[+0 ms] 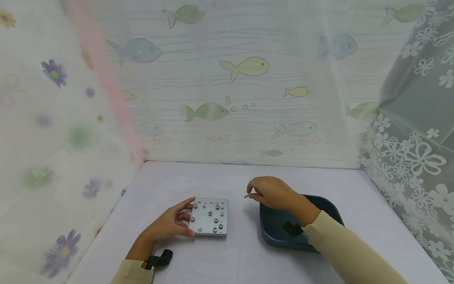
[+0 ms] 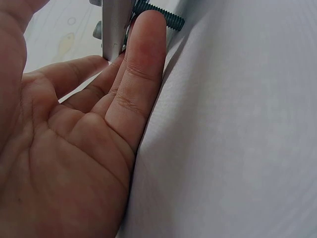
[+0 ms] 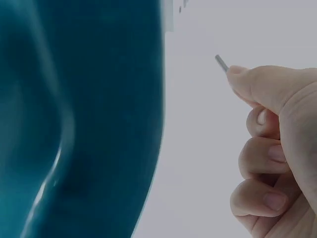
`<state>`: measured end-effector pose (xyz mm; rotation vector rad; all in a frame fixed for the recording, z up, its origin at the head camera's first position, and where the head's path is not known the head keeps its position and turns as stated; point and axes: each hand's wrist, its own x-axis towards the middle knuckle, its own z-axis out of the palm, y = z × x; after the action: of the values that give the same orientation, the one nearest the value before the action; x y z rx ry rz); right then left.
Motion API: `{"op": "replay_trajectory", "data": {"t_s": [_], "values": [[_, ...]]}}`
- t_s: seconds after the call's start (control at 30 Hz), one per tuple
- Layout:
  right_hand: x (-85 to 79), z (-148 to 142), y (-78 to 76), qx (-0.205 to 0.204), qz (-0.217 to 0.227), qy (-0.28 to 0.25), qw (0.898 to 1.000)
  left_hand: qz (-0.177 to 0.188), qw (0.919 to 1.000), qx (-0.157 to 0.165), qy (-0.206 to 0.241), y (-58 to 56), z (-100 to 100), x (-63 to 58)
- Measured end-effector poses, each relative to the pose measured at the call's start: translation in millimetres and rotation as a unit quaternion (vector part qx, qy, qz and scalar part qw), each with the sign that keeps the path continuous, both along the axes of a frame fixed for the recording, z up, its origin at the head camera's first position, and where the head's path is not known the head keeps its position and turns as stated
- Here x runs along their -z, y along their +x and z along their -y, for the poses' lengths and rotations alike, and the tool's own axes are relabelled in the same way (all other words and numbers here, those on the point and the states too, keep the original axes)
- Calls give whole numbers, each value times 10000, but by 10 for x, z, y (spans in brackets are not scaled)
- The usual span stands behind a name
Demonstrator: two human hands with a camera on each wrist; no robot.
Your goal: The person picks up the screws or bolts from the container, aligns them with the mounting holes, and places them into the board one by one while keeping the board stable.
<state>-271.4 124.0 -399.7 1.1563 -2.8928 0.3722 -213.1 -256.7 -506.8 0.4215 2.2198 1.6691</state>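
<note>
A square silver metal plate [image 1: 209, 217] lies on the table, set with several socket-head screws and some bare holes. My left hand [image 1: 166, 225] grips its left side, thumb at the front corner and forefinger at the back corner. In the left wrist view, a dark threaded screw shank [image 2: 168, 19] sticks out from the underside of the plate [image 2: 113, 25], beside a fingertip. My right hand [image 1: 271, 193] is raised near the bin's far left corner. Between thumb and forefinger it pinches a thin grey metal pin [image 3: 221, 62]; its other end is hidden in the fingers.
A dark blue plastic bin [image 1: 283, 245] stands at the right, under my right forearm. White cloth [image 1: 234, 260] covers the table. Patterned curtains [image 1: 213, 79] hang at the back and on both sides.
</note>
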Motion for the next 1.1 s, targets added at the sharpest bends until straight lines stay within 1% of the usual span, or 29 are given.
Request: {"op": "replay_trajectory", "data": {"t_s": [0.17,0.3,0.53,0.73,0.9,1.1], "values": [[22,199,0,96,202,-11,9997,-15,10000,11,-41,-3,-16,0],[46,330,-10,71,281,33,9996,-15,10000,39,-36,-5,-17,-9],[94,530,-32,159,446,275,9985,-61,9999,87,-26,-11,-10,0],[116,665,-61,165,491,556,9971,-59,10000,54,-18,-9,0,10],[121,756,-79,119,614,634,9960,-19,10000,55,41,-6,6,12],[175,864,-95,136,707,822,9940,51,9999,34,115,-3,8,13]]}}
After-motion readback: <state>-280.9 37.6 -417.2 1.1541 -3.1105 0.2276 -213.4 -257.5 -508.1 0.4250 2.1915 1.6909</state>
